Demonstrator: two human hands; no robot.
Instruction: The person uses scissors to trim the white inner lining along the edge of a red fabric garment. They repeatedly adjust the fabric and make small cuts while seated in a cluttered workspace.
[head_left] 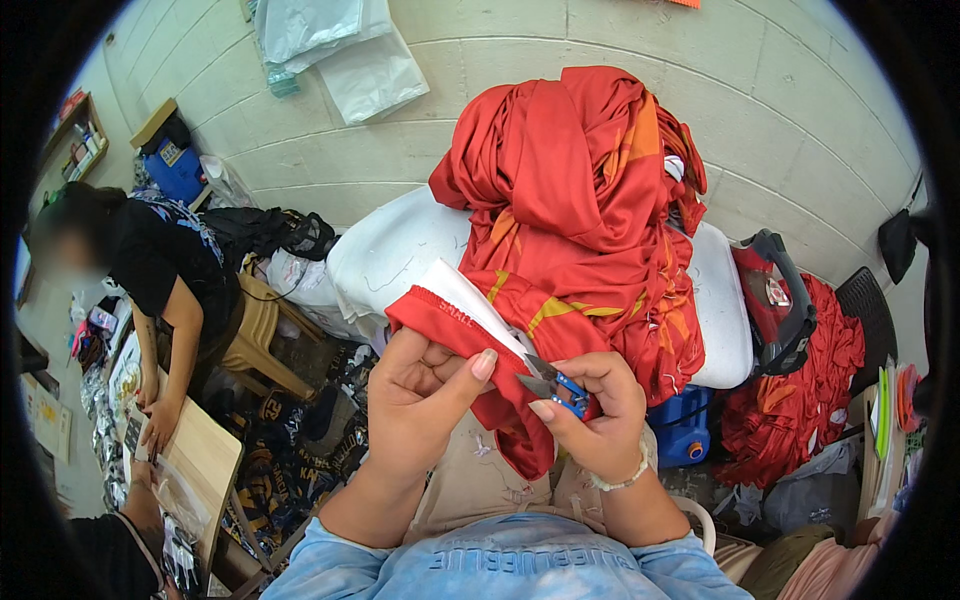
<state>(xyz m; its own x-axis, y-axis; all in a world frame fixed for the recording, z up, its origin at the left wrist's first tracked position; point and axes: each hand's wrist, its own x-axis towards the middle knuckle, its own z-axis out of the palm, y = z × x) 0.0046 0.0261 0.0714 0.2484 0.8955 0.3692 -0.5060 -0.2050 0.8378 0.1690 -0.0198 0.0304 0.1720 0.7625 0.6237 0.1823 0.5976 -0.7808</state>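
Observation:
My left hand (pixel 418 405) pinches the edge of a red garment (pixel 455 325) between thumb and fingers, with the garment's white inner side turned up beside the seam. My right hand (pixel 605 405) is closed round a pair of blue-handled thread snips (pixel 568 394). Their two dark pointed blades are parted and lie against the garment's edge, just right of my left thumb. From here the garment runs back over my lap toward a big heap of red cloth (pixel 560 160) with orange and yellow patterns. I cannot make out a thread between the blades.
Under the heap is a white padded surface (pixel 385 260) strewn with loose threads. To its right stand a red and grey clothes iron (pixel 775 300) and more red cloth (pixel 810 390). At left, a person (pixel 165 270) works at a wooden table (pixel 215 450) near a tan plastic chair (pixel 260 335).

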